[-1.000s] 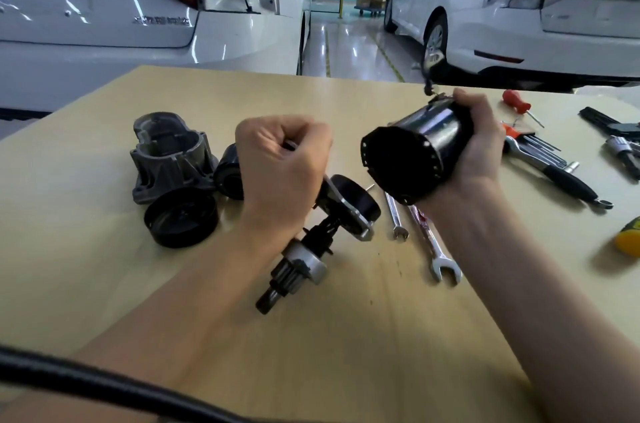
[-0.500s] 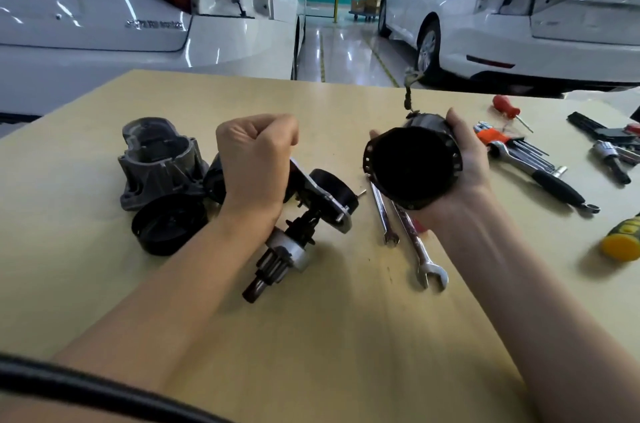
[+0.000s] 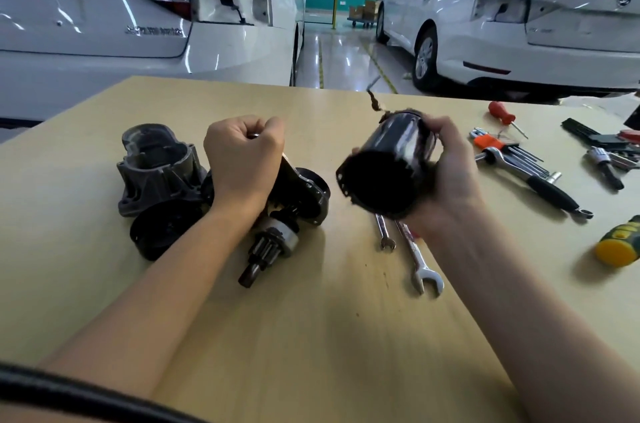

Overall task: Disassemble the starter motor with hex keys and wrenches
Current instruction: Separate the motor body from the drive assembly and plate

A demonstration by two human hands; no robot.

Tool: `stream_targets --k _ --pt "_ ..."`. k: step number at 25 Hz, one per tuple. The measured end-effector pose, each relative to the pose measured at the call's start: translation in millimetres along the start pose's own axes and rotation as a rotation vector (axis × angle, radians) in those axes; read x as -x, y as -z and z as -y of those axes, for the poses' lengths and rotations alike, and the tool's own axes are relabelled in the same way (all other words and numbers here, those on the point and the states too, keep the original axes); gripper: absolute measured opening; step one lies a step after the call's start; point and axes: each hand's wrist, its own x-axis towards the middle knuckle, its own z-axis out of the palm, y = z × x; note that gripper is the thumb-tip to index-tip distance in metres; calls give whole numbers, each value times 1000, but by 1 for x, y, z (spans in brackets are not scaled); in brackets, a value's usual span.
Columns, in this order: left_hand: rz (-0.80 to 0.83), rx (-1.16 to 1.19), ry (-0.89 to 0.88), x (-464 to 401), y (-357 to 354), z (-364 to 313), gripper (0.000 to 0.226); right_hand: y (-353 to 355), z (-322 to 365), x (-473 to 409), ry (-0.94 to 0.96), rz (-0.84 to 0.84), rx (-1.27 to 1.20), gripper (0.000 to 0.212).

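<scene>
My right hand point(image 3: 450, 177) grips the black cylindrical motor housing point(image 3: 388, 166) above the table, its open end tilted toward me and a braided lead sticking up from its far end. My left hand point(image 3: 242, 159) is closed in a fist over the top of the armature assembly point(image 3: 301, 194), whose pinion gear and shaft point(image 3: 265, 251) point toward me and rest on the table. What the fist holds at its top is mostly hidden. The grey cast nose housing point(image 3: 156, 170) and a black round cap point(image 3: 162, 232) lie to the left of that hand.
Two combination wrenches point(image 3: 412, 249) lie under my right wrist. To the right are a hex key set with an orange holder point(image 3: 491, 142), a ratchet point(image 3: 533, 180), a red screwdriver point(image 3: 502, 113), a socket tool point(image 3: 604, 163) and a yellow-green handle point(image 3: 620, 244). White cars stand beyond the wooden table point(image 3: 329, 336).
My right hand has tipped the motor housing more upright and drawn it slightly toward the right. My left hand stays clamped on the armature assembly, which has settled lower onto the table.
</scene>
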Motion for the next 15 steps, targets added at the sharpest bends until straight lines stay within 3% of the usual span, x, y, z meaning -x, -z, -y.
stream_targets --k 4,6,9,11,15 --pt "54 -123 -64 -6 7 3 35 -8 -8 9 187 121 307 51" --pt "46 -147 -77 -8 10 3 38 -11 -13 12 370 145 427 60" --pt "76 -178 -106 -7 10 4 41 -14 -20 21 749 195 610 47" --pt "108 -193 -99 -6 9 6 40 -15 -25 24 947 221 773 49" --pt "117 -196 -60 -7 9 10 32 -17 -28 25 1153 235 981 57"
